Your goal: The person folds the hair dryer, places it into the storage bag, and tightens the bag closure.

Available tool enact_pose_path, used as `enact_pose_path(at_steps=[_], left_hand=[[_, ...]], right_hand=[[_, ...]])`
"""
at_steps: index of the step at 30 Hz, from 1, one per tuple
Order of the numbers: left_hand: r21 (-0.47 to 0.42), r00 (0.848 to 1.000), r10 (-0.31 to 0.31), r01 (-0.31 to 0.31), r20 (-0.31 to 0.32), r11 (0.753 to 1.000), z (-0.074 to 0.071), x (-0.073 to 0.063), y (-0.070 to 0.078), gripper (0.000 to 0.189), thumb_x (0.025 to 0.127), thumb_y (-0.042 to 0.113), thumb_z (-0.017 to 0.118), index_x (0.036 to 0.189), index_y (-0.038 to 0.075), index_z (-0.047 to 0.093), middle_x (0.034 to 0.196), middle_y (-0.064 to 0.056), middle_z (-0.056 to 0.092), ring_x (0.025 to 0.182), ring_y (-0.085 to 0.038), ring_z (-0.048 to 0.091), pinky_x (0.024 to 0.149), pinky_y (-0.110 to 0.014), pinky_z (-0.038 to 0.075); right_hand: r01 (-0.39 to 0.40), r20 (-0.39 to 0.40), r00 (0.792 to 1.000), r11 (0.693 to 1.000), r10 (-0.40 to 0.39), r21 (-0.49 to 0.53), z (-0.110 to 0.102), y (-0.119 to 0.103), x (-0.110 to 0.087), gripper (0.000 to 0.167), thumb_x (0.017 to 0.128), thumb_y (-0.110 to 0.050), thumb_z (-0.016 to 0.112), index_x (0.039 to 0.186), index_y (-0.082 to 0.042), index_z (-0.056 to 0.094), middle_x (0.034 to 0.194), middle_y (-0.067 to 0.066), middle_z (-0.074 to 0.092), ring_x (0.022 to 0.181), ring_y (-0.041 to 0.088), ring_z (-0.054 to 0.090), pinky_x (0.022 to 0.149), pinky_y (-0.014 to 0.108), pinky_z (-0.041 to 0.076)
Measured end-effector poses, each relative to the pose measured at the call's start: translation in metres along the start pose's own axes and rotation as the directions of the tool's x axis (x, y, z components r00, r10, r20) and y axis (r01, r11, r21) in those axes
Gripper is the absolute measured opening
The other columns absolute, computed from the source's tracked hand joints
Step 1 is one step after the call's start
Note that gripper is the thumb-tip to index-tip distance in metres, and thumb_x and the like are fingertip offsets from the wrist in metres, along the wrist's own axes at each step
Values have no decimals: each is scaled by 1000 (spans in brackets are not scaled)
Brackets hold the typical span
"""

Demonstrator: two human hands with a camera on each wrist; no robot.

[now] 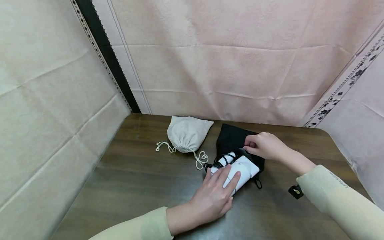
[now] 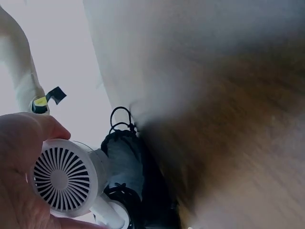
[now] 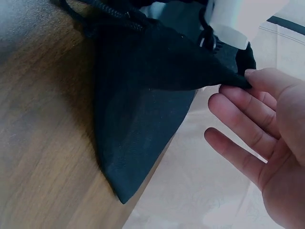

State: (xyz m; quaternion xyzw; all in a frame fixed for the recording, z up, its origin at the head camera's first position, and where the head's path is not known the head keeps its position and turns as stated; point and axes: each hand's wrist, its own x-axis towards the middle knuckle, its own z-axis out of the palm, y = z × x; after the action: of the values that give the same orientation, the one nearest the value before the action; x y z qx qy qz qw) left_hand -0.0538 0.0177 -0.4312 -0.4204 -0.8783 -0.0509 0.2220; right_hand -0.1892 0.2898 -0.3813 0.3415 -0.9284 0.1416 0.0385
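Observation:
A white hair dryer (image 1: 245, 168) with a round slotted grille (image 2: 62, 179) lies slantwise at the mouth of a black drawstring bag (image 1: 231, 137). Black cord is wound about its handle (image 1: 225, 160). My left hand (image 1: 211, 196) grips the dryer's body from the near side, thumb and fingers around the grille end. With thumb and fingertips, my right hand (image 1: 265, 146) pinches the rim of the bag's opening. The right wrist view shows the black cloth (image 3: 143, 109) pulled toward those fingers, the dryer's white end (image 3: 231, 24) just over the opening.
A cream drawstring pouch (image 1: 189, 133) with white cords lies left of the black bag on the brown wooden table (image 1: 144, 186). Pale cloth curtains (image 1: 234, 66) hang behind the table and along both sides. A black strap end (image 1: 296, 192) hangs by the right sleeve.

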Motion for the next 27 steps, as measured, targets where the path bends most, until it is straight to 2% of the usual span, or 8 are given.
enact_pose_path(at_steps=[5, 10, 14, 21, 27], left_hand=[[20, 1000, -21, 21, 15, 1000, -2, 0, -2, 74, 91, 38, 79, 156, 13, 53, 153, -22, 54, 129, -34, 63, 98, -63, 58], [69, 998, -45, 42, 44, 997, 1, 2, -3, 73, 91, 37, 79, 155, 13, 55, 151, -21, 56, 128, -33, 64, 98, -63, 58], [137, 998, -60, 57, 16, 989, 6, 5, -4, 72, 87, 38, 81, 152, 15, 59, 148, -22, 59, 127, -34, 65, 96, -62, 58], [235, 995, -64, 80, -76, 969, 16, 9, -6, 72, 79, 38, 85, 146, 17, 65, 142, -22, 64, 124, -34, 68, 95, -62, 59], [268, 995, -77, 92, -66, 959, 22, 16, -7, 70, 81, 39, 83, 146, 18, 66, 141, -21, 65, 124, -33, 68, 94, -61, 59]], right_hand=[[11, 2, 1000, 999, -11, -35, 2, 0, 1, 17, 92, -10, 81, 85, -19, 69, 66, -17, 55, 59, -2, 48, 56, 27, 47], [13, 15, 1000, 1000, -13, -8, 5, -2, 4, 16, 93, -11, 79, 85, -19, 69, 68, -16, 57, 60, -1, 49, 57, 28, 48], [8, 22, 1000, 999, -9, 40, 7, -3, 6, 14, 95, -11, 80, 87, -18, 70, 68, -16, 58, 60, -2, 50, 57, 27, 48], [4, 26, 1000, 993, -7, 122, 7, -4, 9, 13, 95, -9, 79, 87, -17, 71, 68, -16, 60, 59, -2, 50, 56, 24, 49], [-29, 28, 999, 980, 24, 198, 5, -9, 13, 13, 97, -9, 77, 89, -17, 72, 69, -16, 62, 59, 0, 55, 57, 25, 51]])
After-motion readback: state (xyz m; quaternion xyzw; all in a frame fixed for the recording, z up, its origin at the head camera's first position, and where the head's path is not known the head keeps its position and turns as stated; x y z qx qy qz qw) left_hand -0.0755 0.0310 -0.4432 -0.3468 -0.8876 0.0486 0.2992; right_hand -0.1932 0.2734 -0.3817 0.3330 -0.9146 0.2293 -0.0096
